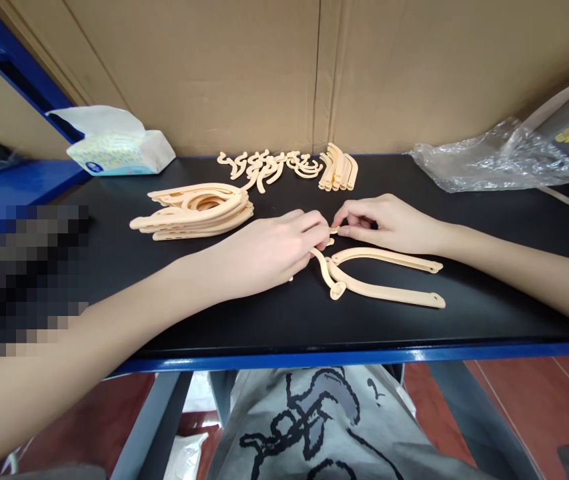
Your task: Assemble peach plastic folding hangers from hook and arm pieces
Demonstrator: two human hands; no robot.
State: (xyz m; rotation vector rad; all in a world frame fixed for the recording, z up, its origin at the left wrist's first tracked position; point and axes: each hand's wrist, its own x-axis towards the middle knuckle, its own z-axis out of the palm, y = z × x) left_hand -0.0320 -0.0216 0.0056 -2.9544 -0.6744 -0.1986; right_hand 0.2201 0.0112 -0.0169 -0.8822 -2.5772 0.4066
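My left hand (284,250) is closed, its curled fingers over beige plastic hanger parts; what lies beneath the palm is hidden. A curved hanger hook (325,272) comes out from under those fingers, its round end toward me. With thumb and index finger, my right hand (389,223) pinches the end of a small beige plastic piece (334,231), which also meets my left fingertips. Just below my hands, two hanger arms (389,291) lie spread apart like a V on the black table (484,310), their free ends pointing right.
Left of my hands is a stack of beige folding hangers (199,217). Behind lie loose hooks (264,167) and a bundle of curved arms (337,170). A tissue pack (119,150) stands back left, a clear plastic bag (484,160) back right. Cardboard (204,73) walls the rear.
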